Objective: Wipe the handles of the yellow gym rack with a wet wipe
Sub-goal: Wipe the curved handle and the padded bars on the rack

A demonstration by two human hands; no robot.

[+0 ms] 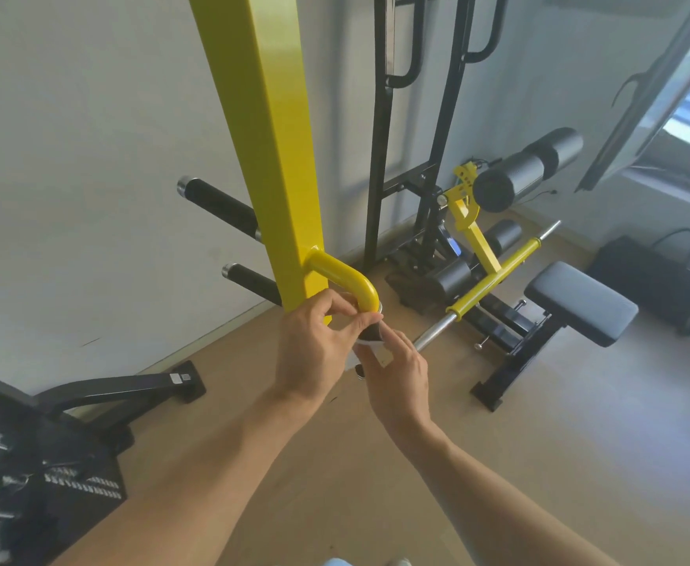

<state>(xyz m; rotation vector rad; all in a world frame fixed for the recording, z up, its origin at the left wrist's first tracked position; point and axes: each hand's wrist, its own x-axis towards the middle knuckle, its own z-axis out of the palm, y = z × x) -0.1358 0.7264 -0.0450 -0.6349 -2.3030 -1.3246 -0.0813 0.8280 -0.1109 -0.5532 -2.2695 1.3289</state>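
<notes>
Both hands mid-frame — left hand [314, 345] and right hand [396, 371] pinching white wet wipe [369, 348] around black grip under curved yellow handle [345, 277] on yellow rack post [269, 128]. Wood floor [539, 463], black bench [580, 298] right, white wall [69, 157] upper left.

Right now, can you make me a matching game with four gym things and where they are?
Things:
1. wet wipe
2. curved yellow handle
3. padded bench seat
4. black bag

Places:
A. on the floor at far right
B. sticking out of the yellow post
C. pinched between both hands
D. right of the silver bar

Pairs: 1-C, 2-B, 3-D, 4-A
</notes>
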